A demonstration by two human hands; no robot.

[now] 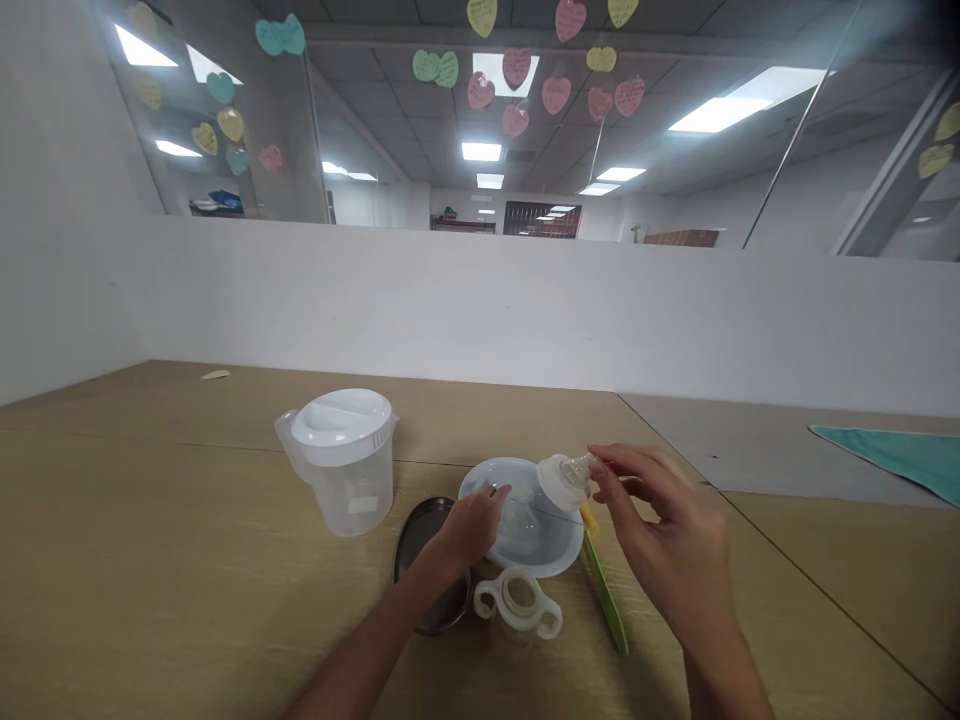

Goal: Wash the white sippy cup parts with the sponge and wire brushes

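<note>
My right hand [660, 520] pinches the clear teat of a baby bottle top with a white collar [562, 482], tilted over the right side of a white basin [555, 550]. The basin seems to hold water and something clear that I cannot make out. My left hand [476, 525] is over the basin's left edge, fingers closed together; what they hold, if anything, is too small to tell. Just in front of the basin stands an open bottle with two white handles [517, 600]. A dark oval metal tray [412, 535] lies partly under my left forearm.
A lidded translucent pitcher [352, 480] stands to the left. A green-handled brush [606, 595] with a yellow head lies right of the basin. A teal cloth [900, 455] lies at the far right, before a white wall [450, 300].
</note>
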